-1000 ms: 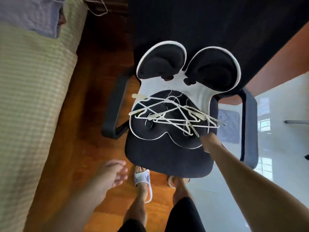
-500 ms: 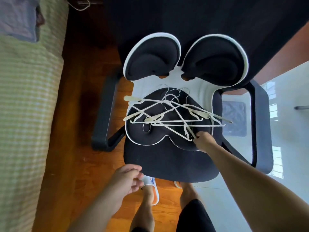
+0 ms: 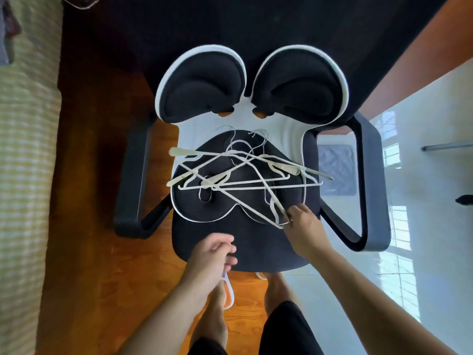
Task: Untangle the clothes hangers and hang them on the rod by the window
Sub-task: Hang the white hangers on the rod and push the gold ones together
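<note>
right hand (image 3: 303, 228) covers the near corner of the tangled hangers (image 3: 243, 175); grip unclear. left slipper (image 3: 228, 290) mostly hidden behind left hand (image 3: 213, 254). both forearms cut off.

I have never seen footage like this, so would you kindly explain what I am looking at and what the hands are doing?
There is no machine here: a person wears a wide-angle camera on the head, looking down at their own arms and feet. In front stands a dark office chair. A tangle of white clothes hangers lies on its seat pad. The right hand pinches the near corner of one hanger at the pile's edge. The left hand hovers at the seat's front edge, fingers loosely curled, holding nothing. A bed runs along the left.
</note>
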The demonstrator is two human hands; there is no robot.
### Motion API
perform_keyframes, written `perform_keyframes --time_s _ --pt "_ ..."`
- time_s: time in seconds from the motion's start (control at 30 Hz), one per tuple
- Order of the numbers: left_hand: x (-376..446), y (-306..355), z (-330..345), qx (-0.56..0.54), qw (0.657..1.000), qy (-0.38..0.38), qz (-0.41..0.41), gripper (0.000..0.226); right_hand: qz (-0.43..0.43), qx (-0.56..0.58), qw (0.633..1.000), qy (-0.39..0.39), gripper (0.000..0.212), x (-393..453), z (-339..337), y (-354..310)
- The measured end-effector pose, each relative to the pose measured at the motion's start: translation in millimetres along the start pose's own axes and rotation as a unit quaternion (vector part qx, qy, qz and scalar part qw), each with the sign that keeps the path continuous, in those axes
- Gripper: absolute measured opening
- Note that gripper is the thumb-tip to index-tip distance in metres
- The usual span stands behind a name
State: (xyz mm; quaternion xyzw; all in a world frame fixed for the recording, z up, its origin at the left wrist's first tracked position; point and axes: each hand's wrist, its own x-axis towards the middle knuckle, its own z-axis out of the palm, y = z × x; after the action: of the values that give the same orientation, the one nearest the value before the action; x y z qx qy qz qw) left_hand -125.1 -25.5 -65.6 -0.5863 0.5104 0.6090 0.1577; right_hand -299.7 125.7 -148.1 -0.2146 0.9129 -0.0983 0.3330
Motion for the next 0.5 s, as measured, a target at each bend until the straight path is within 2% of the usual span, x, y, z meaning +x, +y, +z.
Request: perform_keyframes --time_s 0.13,0.23,0.27,0.33,0.4,0.43,0.47,0.5 --pt "-2 21 43 -0.033 0.996 -0.043 0.073 0.024 -0.067 0.045 0.996 0.041 0.006 -65 -5 -10" --pt "4 28 58 -0.083 0.994 -0.072 0.029 0.019 -0.115 0.072 0.99 0.039 0.009 -92 4 -30" --pt "6 27 57 -0.095 0.994 -0.061 0.008 0.015 -0.141 0.078 0.987 0.018 0.012 -96 7 -34" --pt "11 21 47 -0.098 0.995 -0.024 -0.023 0.013 -0.218 0.059 0.969 -0.102 0.029 -97 7 -41" --pt "13 7 29 -0.066 0.997 0.023 -0.03 0.008 -0.309 -0.02 0.927 -0.21 0.048 -90 1 -42" --pt "13 -1 20 -0.045 0.998 0.045 -0.025 0.009 -0.321 -0.039 0.917 -0.232 0.052 -82 -2 -40" --pt "12 -11 8 -0.019 0.998 0.062 -0.012 0.009 -0.303 -0.027 0.926 -0.225 0.049 -70 -4 -38" --pt "10 -20 -2 0.0 0.997 0.074 0.006 0.006 -0.267 0.016 0.946 -0.183 0.041 -53 -5 -34"
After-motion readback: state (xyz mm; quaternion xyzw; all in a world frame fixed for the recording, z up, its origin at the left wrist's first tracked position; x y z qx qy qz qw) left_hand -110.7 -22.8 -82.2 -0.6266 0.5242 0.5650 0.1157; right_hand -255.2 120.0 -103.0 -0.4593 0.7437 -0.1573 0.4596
